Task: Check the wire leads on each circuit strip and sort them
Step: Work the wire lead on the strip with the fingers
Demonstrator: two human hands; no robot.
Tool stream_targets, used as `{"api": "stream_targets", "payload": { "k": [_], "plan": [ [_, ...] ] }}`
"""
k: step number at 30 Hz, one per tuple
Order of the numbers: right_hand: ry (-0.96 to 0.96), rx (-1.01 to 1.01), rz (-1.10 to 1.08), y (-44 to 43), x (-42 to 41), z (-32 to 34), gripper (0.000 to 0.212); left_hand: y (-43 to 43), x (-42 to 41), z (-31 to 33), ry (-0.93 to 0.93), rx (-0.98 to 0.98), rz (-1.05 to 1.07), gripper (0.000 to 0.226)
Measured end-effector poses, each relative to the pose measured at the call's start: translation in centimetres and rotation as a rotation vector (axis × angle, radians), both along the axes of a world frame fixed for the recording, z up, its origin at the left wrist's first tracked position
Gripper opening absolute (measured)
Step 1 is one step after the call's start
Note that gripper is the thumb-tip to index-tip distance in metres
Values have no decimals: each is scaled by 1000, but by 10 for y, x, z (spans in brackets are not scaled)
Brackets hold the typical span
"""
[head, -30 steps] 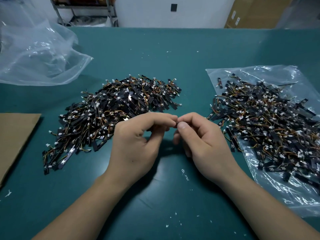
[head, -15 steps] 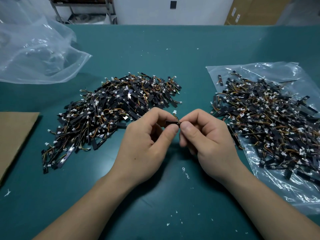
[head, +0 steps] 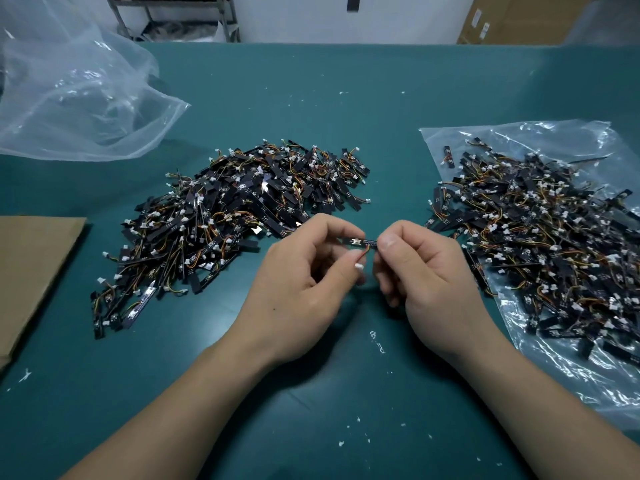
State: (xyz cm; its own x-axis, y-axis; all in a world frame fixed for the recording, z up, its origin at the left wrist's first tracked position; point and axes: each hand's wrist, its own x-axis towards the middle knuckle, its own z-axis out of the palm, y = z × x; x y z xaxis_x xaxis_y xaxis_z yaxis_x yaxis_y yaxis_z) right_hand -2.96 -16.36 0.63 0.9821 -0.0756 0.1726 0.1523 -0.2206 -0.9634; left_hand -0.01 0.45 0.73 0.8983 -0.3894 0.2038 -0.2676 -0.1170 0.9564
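Both hands pinch one circuit strip [head: 360, 241] between the piles, left hand [head: 301, 289] and right hand [head: 420, 271] at opposite ends, its wire lead [head: 363, 255] dangling under inspection; next I judge it and choose a pile.

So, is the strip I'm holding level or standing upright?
Level: the circuit strip runs sideways, pinched between the left hand and the right hand, its wire lead drooping below.

Dim, even overhead light; wide-angle bowing at edges.
Soft shadows under forearms; glare on plastic bag [head: 568, 362]; far background soft.
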Motion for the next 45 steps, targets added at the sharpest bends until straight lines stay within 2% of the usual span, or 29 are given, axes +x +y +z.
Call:
{"api": "stream_targets", "payload": {
  "k": [6,12,17,32,37,45],
  "plan": [
    [-19,-39,-8,1,-3,-1,33,4,1,2,-27,24,-35,29],
    [-14,-67,6,2,-1,-2,34,1,5,-1,-6,53,17,26],
    [-10,57,57,1,-2,-2,31,0,5,-1,-11,64,32,28],
    [10,-32,6,-1,0,-1,26,-3,4,2,-75,149,50,28],
    [-3,-28,13,1,0,0,23,-2,6,2,0,59,65,29],
    [48,7,28,3,1,3,23,-2,5,1,-84,139,56,29]
  ]
}}
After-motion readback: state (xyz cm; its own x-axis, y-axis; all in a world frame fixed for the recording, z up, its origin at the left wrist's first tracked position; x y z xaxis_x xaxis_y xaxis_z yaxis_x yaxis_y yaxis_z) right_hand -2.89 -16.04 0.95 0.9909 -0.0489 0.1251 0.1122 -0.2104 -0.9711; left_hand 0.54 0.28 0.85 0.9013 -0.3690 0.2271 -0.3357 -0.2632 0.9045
